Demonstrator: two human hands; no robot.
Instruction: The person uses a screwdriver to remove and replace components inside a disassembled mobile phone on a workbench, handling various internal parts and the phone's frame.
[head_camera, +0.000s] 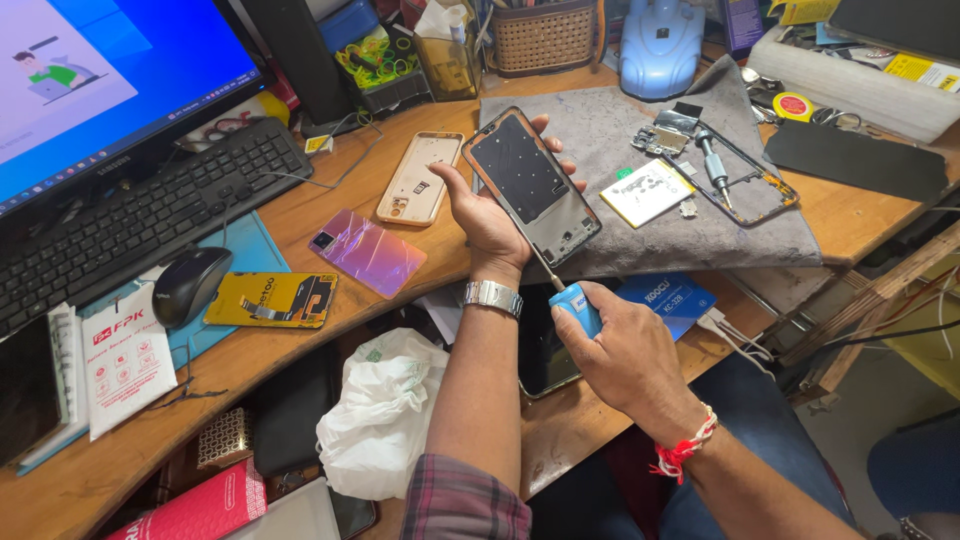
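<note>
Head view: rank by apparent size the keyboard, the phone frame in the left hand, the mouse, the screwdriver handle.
1. Black keyboard, clearly largest.
2. Phone frame, held up nearer the camera, so its rank over the mouse is unsure.
3. Black mouse.
4. Blue screwdriver handle, smallest.

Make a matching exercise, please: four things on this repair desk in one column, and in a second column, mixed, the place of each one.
Things:
1. phone frame
2. screwdriver
3. computer mouse
4. pink back cover

Places:
A. lying flat on the wooden desk, between the beige phone case and the yellow sheet
B. held up in the left hand
C. on the blue mat, in front of the keyboard
D. gripped in the right hand, tip toward the frame's lower edge

Pairs: 1-B, 2-D, 3-C, 4-A
</note>
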